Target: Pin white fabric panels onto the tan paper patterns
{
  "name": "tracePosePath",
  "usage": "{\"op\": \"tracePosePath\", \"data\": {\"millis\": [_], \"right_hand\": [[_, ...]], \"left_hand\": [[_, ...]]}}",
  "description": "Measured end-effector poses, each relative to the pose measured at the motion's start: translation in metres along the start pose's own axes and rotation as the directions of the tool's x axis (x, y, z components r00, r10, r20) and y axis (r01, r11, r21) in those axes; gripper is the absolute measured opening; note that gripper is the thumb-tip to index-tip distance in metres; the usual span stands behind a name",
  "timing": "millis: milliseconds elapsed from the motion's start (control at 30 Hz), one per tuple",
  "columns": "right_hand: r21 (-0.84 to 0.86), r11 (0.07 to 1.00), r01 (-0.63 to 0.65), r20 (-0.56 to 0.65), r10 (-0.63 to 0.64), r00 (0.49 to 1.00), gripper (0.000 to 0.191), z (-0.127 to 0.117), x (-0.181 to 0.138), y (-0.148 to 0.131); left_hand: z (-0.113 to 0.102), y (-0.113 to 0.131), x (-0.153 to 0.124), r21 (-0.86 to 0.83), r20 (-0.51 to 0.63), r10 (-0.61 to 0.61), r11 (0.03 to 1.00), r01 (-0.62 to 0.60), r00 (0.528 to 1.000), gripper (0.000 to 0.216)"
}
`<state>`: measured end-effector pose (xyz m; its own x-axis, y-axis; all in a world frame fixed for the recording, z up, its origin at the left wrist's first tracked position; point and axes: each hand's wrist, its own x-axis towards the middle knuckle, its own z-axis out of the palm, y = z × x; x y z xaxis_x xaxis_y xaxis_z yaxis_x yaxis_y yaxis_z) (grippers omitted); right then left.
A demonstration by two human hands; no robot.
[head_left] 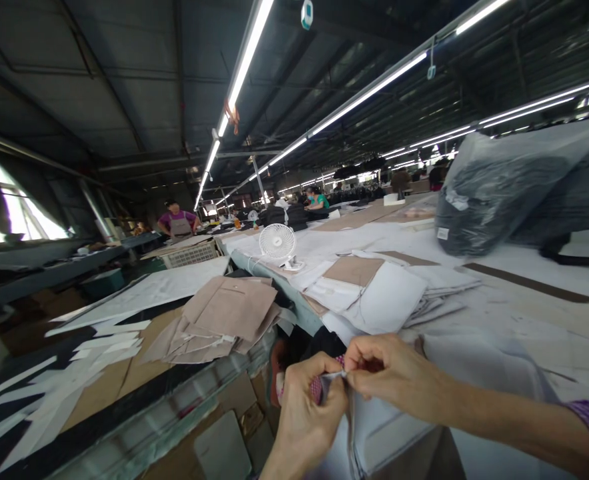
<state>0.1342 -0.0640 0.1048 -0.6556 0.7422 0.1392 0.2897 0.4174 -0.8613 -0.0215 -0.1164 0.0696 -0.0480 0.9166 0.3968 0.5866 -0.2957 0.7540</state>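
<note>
Low in the head view, my left hand point(311, 403) and my right hand point(397, 373) meet at the edge of a light grey fabric piece point(391, 423). Each hand is closed in a pinch, thumb against fingers, at the same top corner. A dark-edged seam runs down the fabric from the pinched spot. Whatever small detail lies between the fingertips is hidden. Just beyond my hands, a stack of white and tan cut fabric panels point(394, 290) lies on the white-topped table point(514, 320).
A small white fan point(277, 241) stands at the table's edge. To the left, tan panels point(229, 307) and white strips point(99, 353) cover a lower surface. A clear plastic bag point(494, 193) of dark goods sits at right. Two people point(178, 223) are farther back.
</note>
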Motion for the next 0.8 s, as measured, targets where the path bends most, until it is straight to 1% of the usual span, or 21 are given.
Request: {"op": "tracePosePath", "data": {"millis": [67, 200, 300, 367, 467, 600, 700, 800], "right_hand": [[0.021, 0.999, -0.024, 0.015, 0.023, 1.000, 0.007, -0.001, 0.000, 0.000], [-0.112, 0.994, 0.000, -0.055, -0.006, 0.998, 0.007, -0.001, -0.002, -0.004], [-0.196, 0.980, 0.009, -0.079, -0.025, 0.997, 0.009, 0.001, -0.002, -0.005], [-0.251, 0.968, 0.027, -0.100, -0.054, 0.994, 0.011, 0.003, -0.001, -0.004], [-0.335, 0.942, 0.029, -0.129, -0.077, 0.989, 0.013, 0.004, 0.001, -0.002], [-0.381, 0.924, 0.040, -0.146, -0.102, 0.984, 0.014, 0.005, 0.004, -0.001], [-0.417, 0.908, 0.045, -0.156, -0.120, 0.980, 0.015, 0.007, 0.006, 0.005], [-0.466, 0.884, 0.037, -0.178, -0.134, 0.975, 0.014, 0.010, 0.009, 0.013]], "left_hand": [[-0.004, -0.001, 0.000, -0.082, 0.048, -0.006, 0.997, 0.010, 0.999, 0.022], [-0.015, 0.000, -0.002, -0.187, 0.099, 0.077, 0.981, -0.057, 0.992, 0.020], [-0.019, 0.002, -0.002, -0.184, 0.070, 0.108, 0.979, -0.093, 0.992, 0.016], [-0.018, 0.003, -0.001, -0.167, 0.028, 0.179, 0.971, -0.172, 0.983, 0.011], [-0.017, 0.005, 0.000, -0.070, 0.002, 0.309, 0.949, -0.308, 0.951, 0.009], [-0.014, 0.006, 0.001, 0.129, 0.000, 0.367, 0.923, -0.364, 0.930, 0.013], [-0.006, 0.001, 0.000, 0.265, -0.088, 0.431, 0.879, -0.396, 0.898, 0.013], [0.004, -0.007, 0.000, 0.395, -0.192, 0.522, 0.816, -0.421, 0.831, 0.015]]}}
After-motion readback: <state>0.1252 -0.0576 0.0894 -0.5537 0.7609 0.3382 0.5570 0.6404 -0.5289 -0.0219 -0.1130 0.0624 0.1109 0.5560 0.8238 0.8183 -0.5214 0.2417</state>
